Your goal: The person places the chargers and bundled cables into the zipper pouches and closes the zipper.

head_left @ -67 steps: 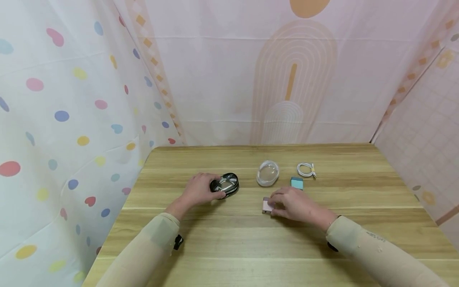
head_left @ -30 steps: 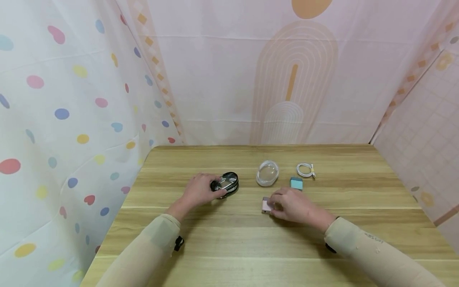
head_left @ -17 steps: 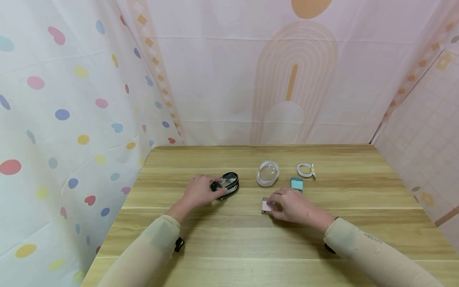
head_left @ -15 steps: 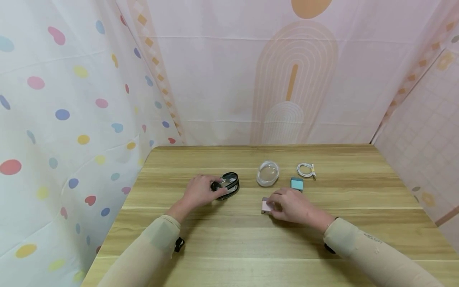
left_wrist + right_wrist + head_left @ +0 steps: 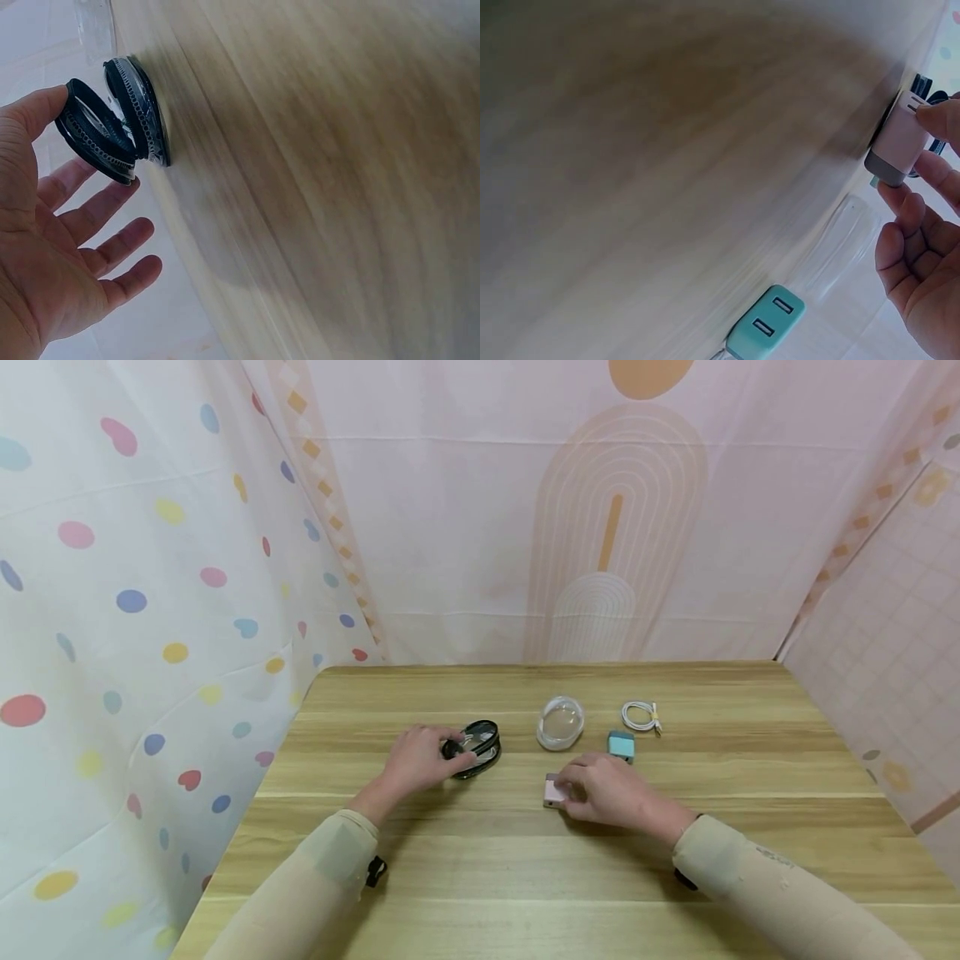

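A person's bare hands worked at two small items on a wood-grained table (image 5: 480,877), both placed on the near side of a clear round container (image 5: 543,737). To the left of that container and slightly nearer the person, the left hand (image 5: 420,757) pinched a black-rimmed zip case (image 5: 492,748) between thumb and fingertips, the remaining fingers spread. The case stood parted like a clamshell, the gripped half raised and the other lying on the wood; whitish contents showed inside, too small to identify.

Directly on the near side of the container, the right hand (image 5: 611,789) pinched a pink charger (image 5: 552,792) by its ends, thumb on the face with the slots and a fingertip at the grey end, the other fingers loosely curled. Whether the charger touched the wood could not be told.

A teal charger (image 5: 621,746) with two ports sat to the container's right and a little nearer the person, close by the right hand. Farther to the container's right lay a coiled white cable (image 5: 655,718), bound with a yellow tie.
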Action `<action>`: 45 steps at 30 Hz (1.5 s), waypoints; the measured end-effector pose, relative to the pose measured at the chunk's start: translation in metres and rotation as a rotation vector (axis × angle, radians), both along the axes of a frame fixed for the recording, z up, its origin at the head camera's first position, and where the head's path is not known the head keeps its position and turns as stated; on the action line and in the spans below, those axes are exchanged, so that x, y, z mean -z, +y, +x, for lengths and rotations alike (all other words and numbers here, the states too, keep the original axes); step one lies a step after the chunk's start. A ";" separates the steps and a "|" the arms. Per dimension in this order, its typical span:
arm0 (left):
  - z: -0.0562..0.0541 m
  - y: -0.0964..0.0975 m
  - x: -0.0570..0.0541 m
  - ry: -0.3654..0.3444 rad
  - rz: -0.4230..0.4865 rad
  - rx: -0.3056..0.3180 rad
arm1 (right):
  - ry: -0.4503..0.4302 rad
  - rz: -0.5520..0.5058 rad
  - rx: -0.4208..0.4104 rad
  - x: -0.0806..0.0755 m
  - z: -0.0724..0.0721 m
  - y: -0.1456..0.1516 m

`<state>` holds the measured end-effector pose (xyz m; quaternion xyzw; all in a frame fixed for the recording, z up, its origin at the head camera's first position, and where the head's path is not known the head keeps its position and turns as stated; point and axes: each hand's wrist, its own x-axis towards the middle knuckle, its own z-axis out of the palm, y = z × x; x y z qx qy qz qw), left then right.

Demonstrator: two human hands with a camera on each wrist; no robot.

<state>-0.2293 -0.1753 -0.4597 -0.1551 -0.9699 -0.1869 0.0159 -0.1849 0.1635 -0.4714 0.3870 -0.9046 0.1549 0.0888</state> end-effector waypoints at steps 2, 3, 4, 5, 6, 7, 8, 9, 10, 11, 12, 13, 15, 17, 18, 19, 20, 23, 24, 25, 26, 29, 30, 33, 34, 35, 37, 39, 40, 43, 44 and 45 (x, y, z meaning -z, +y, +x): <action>0.000 0.001 -0.001 0.001 -0.004 -0.004 | 0.003 -0.003 -0.002 0.000 -0.001 -0.001; 0.001 0.001 -0.001 0.000 -0.005 -0.006 | 0.002 -0.002 -0.003 0.000 -0.001 -0.002; 0.001 0.002 -0.001 0.001 -0.007 -0.009 | 0.003 -0.004 -0.005 0.000 -0.001 -0.003; 0.001 0.002 -0.002 0.001 -0.009 -0.011 | -0.003 -0.005 -0.005 0.000 -0.002 -0.004; 0.002 0.003 -0.002 -0.002 -0.008 -0.013 | -0.007 -0.005 -0.006 -0.001 -0.002 -0.005; 0.002 0.003 -0.002 -0.002 -0.010 -0.015 | -0.013 -0.008 -0.006 -0.002 -0.003 -0.006; 0.002 0.003 -0.002 -0.002 -0.010 -0.016 | -0.021 -0.010 -0.005 -0.002 -0.004 -0.007; 0.002 0.003 -0.003 -0.001 -0.011 -0.017 | -0.029 -0.011 -0.004 -0.003 -0.004 -0.008; 0.002 0.003 -0.003 -0.001 -0.010 -0.018 | -0.034 -0.015 -0.003 -0.004 -0.006 -0.009; 0.002 0.003 -0.003 -0.002 -0.010 -0.018 | -0.039 -0.017 -0.001 -0.005 -0.007 -0.010; 0.002 0.003 -0.003 -0.005 -0.009 -0.018 | -0.035 -0.019 0.001 -0.005 -0.008 -0.011; 0.002 0.003 -0.003 -0.007 -0.009 -0.018 | -0.033 -0.023 0.004 -0.006 -0.009 -0.012; 0.002 0.003 -0.003 -0.013 -0.006 -0.019 | -0.021 -0.027 0.013 -0.008 -0.011 -0.014; 0.002 0.003 -0.003 -0.013 -0.007 -0.020 | 0.005 -0.028 0.017 -0.010 -0.014 -0.015; 0.002 0.003 -0.003 -0.015 -0.007 -0.021 | 0.009 -0.032 0.019 -0.011 -0.015 -0.017; 0.002 0.003 -0.003 -0.012 -0.007 -0.022 | 0.011 -0.034 0.022 -0.012 -0.016 -0.018; 0.002 0.003 -0.002 -0.010 -0.009 -0.024 | 0.014 -0.035 0.024 -0.013 -0.017 -0.020; 0.002 0.003 -0.002 -0.010 -0.012 -0.029 | -0.005 -0.034 0.037 -0.017 -0.022 -0.025; 0.002 0.003 -0.002 -0.012 -0.014 -0.030 | -0.015 -0.029 0.043 -0.019 -0.023 -0.027; 0.002 0.003 -0.002 -0.014 -0.015 -0.031 | -0.017 -0.020 0.048 -0.020 -0.024 -0.028; 0.002 0.003 -0.002 -0.015 -0.018 -0.031 | -0.021 -0.014 0.051 -0.022 -0.026 -0.030; 0.002 0.003 -0.002 -0.019 -0.021 -0.030 | -0.026 0.008 0.057 -0.026 -0.029 -0.036; 0.002 0.003 -0.002 -0.017 -0.022 -0.028 | -0.014 0.014 0.053 -0.027 -0.031 -0.038; 0.003 0.003 -0.001 -0.016 -0.019 -0.027 | 0.003 0.028 0.051 -0.028 -0.035 -0.044; 0.003 0.003 -0.001 -0.012 -0.019 -0.027 | 0.007 0.030 0.048 -0.028 -0.036 -0.046; 0.003 0.003 -0.001 -0.008 -0.019 -0.025 | 0.007 0.031 0.047 -0.028 -0.037 -0.048; 0.003 0.003 -0.001 -0.003 -0.019 -0.026 | -0.006 0.031 0.048 -0.028 -0.039 -0.052; 0.003 0.004 -0.001 0.002 -0.016 -0.022 | -0.026 0.024 0.047 -0.029 -0.041 -0.055; 0.003 0.004 -0.001 0.004 -0.015 -0.022 | -0.037 0.022 0.047 -0.029 -0.042 -0.057; 0.003 0.004 -0.001 -0.003 -0.006 -0.021 | -0.059 0.018 0.047 -0.031 -0.045 -0.061; 0.003 0.004 -0.001 -0.007 -0.003 -0.021 | -0.064 0.019 0.046 -0.031 -0.046 -0.063; 0.003 0.004 -0.001 -0.009 0.000 -0.022 | -0.069 0.019 0.049 -0.031 -0.047 -0.064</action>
